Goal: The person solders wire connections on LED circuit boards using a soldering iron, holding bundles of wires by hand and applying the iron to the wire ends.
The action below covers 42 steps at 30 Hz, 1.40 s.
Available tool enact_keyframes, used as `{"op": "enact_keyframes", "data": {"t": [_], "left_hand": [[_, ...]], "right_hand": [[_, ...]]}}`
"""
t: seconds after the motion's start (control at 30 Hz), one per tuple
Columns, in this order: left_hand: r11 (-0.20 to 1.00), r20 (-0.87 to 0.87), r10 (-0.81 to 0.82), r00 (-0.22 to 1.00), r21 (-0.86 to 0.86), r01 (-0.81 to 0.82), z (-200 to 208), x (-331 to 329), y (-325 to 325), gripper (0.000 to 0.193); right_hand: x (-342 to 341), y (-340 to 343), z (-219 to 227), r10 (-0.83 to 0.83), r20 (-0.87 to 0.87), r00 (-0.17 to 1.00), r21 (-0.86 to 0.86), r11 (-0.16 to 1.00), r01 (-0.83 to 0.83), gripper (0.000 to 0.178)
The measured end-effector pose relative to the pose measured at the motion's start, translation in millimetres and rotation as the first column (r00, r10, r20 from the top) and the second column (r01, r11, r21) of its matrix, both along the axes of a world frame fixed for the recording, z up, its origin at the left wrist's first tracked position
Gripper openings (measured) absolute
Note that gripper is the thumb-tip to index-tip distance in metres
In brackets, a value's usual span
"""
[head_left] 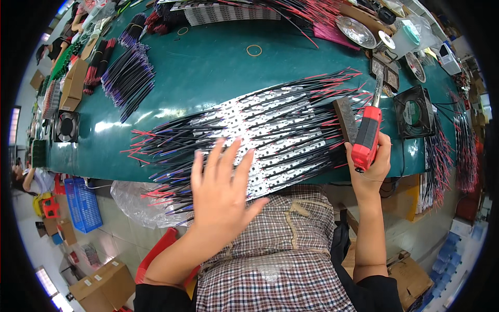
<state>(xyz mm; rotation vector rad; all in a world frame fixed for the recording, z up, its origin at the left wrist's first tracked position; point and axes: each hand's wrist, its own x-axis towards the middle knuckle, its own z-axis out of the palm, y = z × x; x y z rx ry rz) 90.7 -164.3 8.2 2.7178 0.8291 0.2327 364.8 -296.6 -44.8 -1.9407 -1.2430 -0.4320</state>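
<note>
Green bench (218,67) carries white LED strips (270,130) with red-black leads, centre frame. Left hand (221,190) flat, fingers spread, pressing strips near lower edge. Right hand (371,166) grip closed round red soldering iron (368,132), tip up. Step: likely soldering leads; next calls for steady tip placement.

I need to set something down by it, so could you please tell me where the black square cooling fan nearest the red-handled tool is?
In the head view, the black cooling fan lies on the green table's right side, just right of the red-handled tool in the right hand.
</note>
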Motion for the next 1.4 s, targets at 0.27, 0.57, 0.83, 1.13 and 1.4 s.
{"op": "enact_keyframes", "data": {"t": [0.27, 0.57, 0.83, 1.13, 1.4], "left_hand": [[0.998, 0.107, -0.044, 0.993, -0.046, 0.05, -31, 61, 7, 0.126], [0.99, 0.217, 0.005, 0.976, -0.137, 0.025, -28, 58, 21, 0.075], [0.998, 0.256, 0.024, 0.966, -0.07, -0.006, -36, 59, 18, 0.05], [0.998, 0.322, 0.013, 0.947, 0.048, -0.03, -41, 64, 14, 0.032], [0.987, 0.451, 0.159, 0.878, -0.076, -0.139, -45, 54, 17, 0.048]], "right_hand": [[-2, -6, -12, -0.001, 0.0, 1.0, 0.042, 0.999, 0.001, 0.058], [1, -14, -20, -0.065, -0.015, 0.998, 0.169, 0.983, 0.067, 0.059], [-2, -6, -10, -0.043, 0.008, 0.999, 0.151, 0.988, 0.042, 0.057], [-4, -7, -8, -0.037, 0.003, 0.999, 0.111, 0.993, 0.036, 0.058], [-1, 1, -7, -0.014, 0.015, 1.0, 0.036, 0.999, 0.013, 0.059]]}}
